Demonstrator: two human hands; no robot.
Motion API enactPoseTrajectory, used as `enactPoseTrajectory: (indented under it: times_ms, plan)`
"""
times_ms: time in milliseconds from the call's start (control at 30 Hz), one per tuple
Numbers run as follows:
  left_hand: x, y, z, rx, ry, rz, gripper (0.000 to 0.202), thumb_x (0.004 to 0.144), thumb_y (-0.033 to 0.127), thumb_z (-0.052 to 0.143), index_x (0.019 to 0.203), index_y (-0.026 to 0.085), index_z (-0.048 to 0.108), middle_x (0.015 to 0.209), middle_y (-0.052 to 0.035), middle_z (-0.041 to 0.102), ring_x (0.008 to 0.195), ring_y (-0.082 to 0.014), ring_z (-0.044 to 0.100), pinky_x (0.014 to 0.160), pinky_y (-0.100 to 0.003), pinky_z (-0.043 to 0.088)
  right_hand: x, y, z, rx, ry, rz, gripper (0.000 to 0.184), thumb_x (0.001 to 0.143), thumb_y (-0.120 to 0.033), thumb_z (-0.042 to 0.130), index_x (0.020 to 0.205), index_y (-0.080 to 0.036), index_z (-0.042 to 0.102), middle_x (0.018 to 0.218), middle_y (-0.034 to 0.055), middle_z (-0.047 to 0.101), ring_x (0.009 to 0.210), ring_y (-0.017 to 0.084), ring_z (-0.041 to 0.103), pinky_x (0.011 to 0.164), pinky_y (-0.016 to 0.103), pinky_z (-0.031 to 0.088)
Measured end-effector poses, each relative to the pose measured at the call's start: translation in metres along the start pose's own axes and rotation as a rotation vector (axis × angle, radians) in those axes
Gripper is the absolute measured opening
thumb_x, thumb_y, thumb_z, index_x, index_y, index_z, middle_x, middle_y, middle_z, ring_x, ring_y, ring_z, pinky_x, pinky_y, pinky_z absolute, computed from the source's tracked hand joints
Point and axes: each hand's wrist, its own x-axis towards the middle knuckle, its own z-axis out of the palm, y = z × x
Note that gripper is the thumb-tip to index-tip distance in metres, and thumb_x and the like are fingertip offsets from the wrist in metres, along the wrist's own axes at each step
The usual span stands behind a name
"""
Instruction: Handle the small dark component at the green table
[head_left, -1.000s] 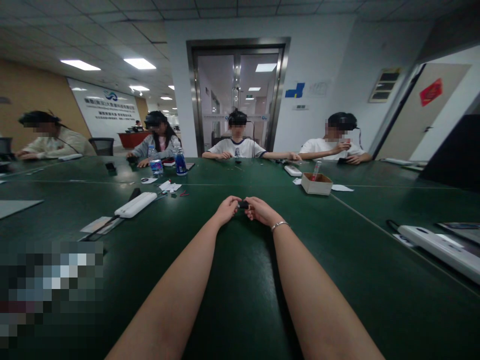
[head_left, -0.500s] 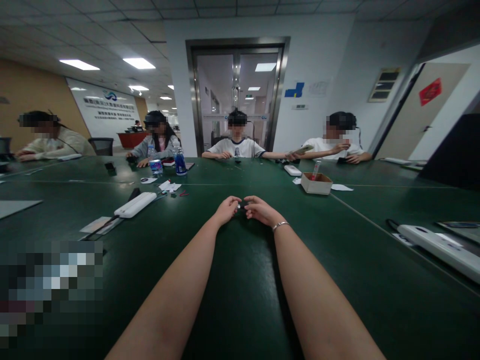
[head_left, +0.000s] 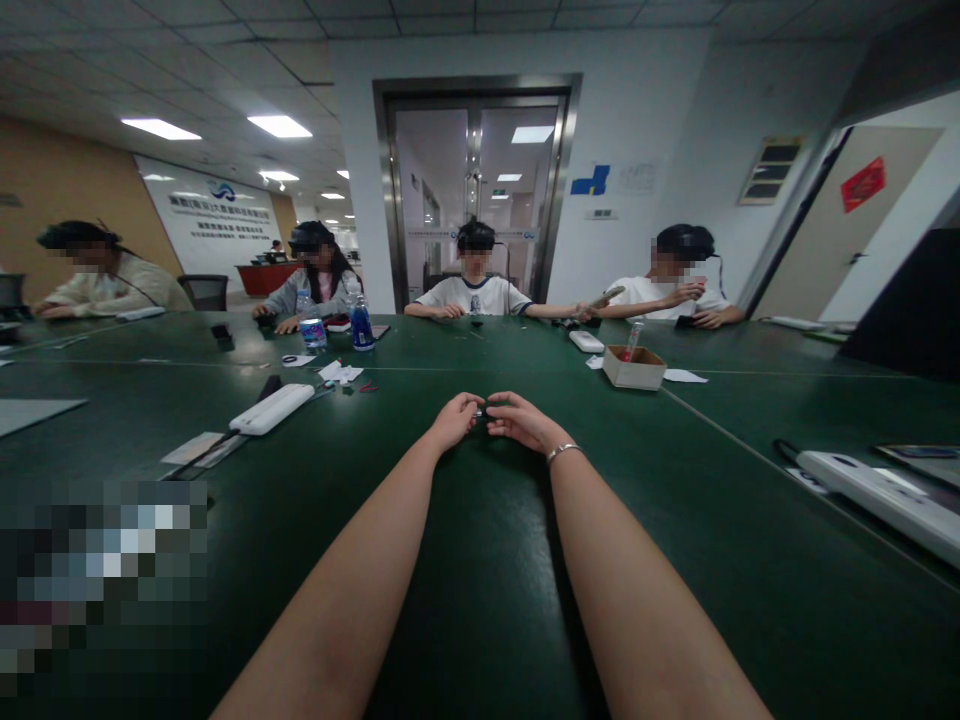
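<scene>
Over the dark green table (head_left: 480,560), both hands meet near the middle of the view. My left hand (head_left: 454,422) pinches a small black and silver object (head_left: 480,411) between thumb and fingers. My right hand (head_left: 521,421), with a silver bracelet (head_left: 562,452) at its wrist, has its bent fingers at the object's right end. Fingers cover much of the object, and it is too small to tell its kind.
A white power strip (head_left: 274,410) lies to the left and another power strip (head_left: 877,495) to the right. Ahead stand bottles (head_left: 362,325) and an open box (head_left: 634,370). Paper scraps (head_left: 341,372) lie ahead left. Several people (head_left: 474,285) sit across the table.
My right fingers have shifted slightly left along the small object, covering more of its dark end. My left hand stays almost still.
</scene>
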Motion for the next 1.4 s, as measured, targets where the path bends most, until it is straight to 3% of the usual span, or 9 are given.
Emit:
enactPoseTrajectory:
  times_ms: [100,200,367,500,567,700,867,1000,1400]
  plan:
    - [0.0001,0.0004,0.0000,0.003,0.003,0.003,0.021,0.087,0.024,0.044,0.100,0.014,0.058,0.058,0.0037,0.045,0.047,-0.0067,0.041,0.045,-0.017,0.032,0.0040,0.0001,0.0033,-0.125,0.052,0.026,0.015,0.092,-0.028,0.053,0.088,-0.015,0.049,0.058,0.0000,0.055,0.038,0.009,0.050,0.035,0.017,0.043]
    - [0.0000,0.0008,-0.0002,0.010,0.000,-0.001,0.022,0.087,0.024,0.043,0.100,0.014,0.058,0.058,0.0039,0.045,0.046,-0.0065,0.041,0.045,-0.017,0.032,0.0059,-0.0003,0.0057,-0.179,0.074,0.023,0.013,0.094,-0.024,0.046,0.085,-0.015,0.050,0.050,-0.0032,0.049,0.030,0.007,0.039,0.027,0.014,0.031]
    - [-0.0002,0.0007,0.0000,-0.006,0.000,0.002,0.022,0.087,0.026,0.046,0.100,0.014,0.058,0.057,0.0041,0.044,0.046,-0.0060,0.040,0.045,-0.017,0.031,0.0025,-0.0026,0.0037,-0.061,0.050,0.032,0.015,0.084,-0.009,0.056,0.094,-0.017,0.048,0.058,-0.0037,0.053,0.043,0.010,0.054,0.043,0.019,0.049]
    - [-0.0004,0.0005,-0.0005,-0.009,0.002,-0.002,0.022,0.087,0.027,0.046,0.100,0.014,0.058,0.057,0.0041,0.045,0.046,-0.0062,0.040,0.045,-0.017,0.031,0.0036,-0.0019,0.0015,-0.069,0.073,0.041,0.013,0.091,-0.029,0.053,0.088,-0.016,0.049,0.054,-0.0022,0.051,0.035,0.008,0.044,0.032,0.017,0.038]
    - [-0.0006,0.0005,-0.0010,-0.009,0.004,-0.005,0.022,0.087,0.027,0.046,0.100,0.014,0.058,0.057,0.0042,0.044,0.046,-0.0061,0.040,0.045,-0.017,0.031,0.0040,-0.0011,0.0004,-0.080,0.067,0.026,0.010,0.089,-0.025,0.055,0.089,-0.016,0.050,0.054,-0.0028,0.050,0.033,0.007,0.041,0.030,0.016,0.034]
    - [-0.0012,0.0010,-0.0013,-0.008,0.002,-0.006,0.022,0.087,0.027,0.046,0.100,0.014,0.058,0.058,0.0041,0.045,0.046,-0.0062,0.040,0.045,-0.017,0.032,0.0019,-0.0009,-0.0008,0.020,0.032,0.003,0.020,0.081,-0.011,0.063,0.093,-0.018,0.049,0.061,-0.0027,0.055,0.044,0.010,0.054,0.044,0.020,0.049]
    - [-0.0013,0.0019,-0.0006,0.003,0.004,-0.006,0.023,0.087,0.027,0.046,0.101,0.014,0.058,0.057,0.0040,0.045,0.046,-0.0065,0.040,0.046,-0.017,0.031,0.0023,-0.0019,0.0021,-0.127,0.065,0.047,0.013,0.091,-0.026,0.055,0.086,-0.016,0.049,0.056,-0.0007,0.053,0.036,0.009,0.047,0.033,0.018,0.040]
    - [-0.0009,0.0014,-0.0005,0.000,0.005,-0.002,0.023,0.086,0.027,0.047,0.100,0.014,0.058,0.057,0.0040,0.045,0.046,-0.0065,0.040,0.045,-0.017,0.031,0.0017,-0.0030,0.0023,-0.114,0.013,0.035,0.012,0.086,-0.013,0.058,0.093,-0.016,0.049,0.062,-0.0012,0.056,0.040,0.009,0.051,0.038,0.018,0.045]
    - [-0.0039,0.0041,0.0005,0.030,0.003,0.030,0.032,0.090,0.037,0.038,0.091,0.014,0.060,0.054,0.0033,0.043,0.046,-0.0084,0.039,0.044,-0.019,0.031,0.0000,-0.0018,-0.0014,-0.028,-0.017,0.050,0.002,0.090,-0.017,0.053,0.089,-0.015,0.053,0.059,0.0007,0.055,0.044,0.009,0.051,0.043,0.017,0.046]
